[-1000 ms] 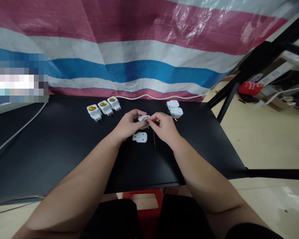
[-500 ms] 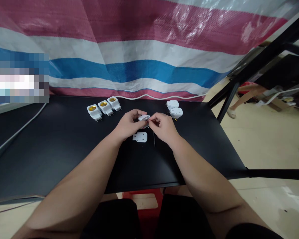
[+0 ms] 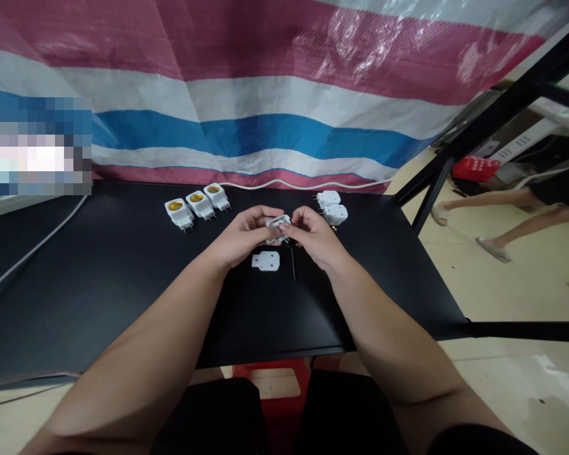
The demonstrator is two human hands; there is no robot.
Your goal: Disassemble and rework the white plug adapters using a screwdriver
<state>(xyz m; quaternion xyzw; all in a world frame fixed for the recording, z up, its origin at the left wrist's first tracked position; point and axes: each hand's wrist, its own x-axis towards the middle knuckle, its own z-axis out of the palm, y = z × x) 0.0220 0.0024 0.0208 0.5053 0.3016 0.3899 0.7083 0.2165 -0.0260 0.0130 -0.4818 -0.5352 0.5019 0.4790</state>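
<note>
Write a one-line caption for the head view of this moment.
Left hand and right hand hold a small white plastic part over a black table, near white lamp-socket adapters.

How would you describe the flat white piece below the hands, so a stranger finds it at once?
On the black table, near the middle, find the person's left hand. Just below it lies a flat white plastic plate with small holes. Unlike the three socket adapters behind it, it shows no yellow centre.

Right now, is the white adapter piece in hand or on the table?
In hand: the white adapter piece is held up between the left hand and right hand.
</note>
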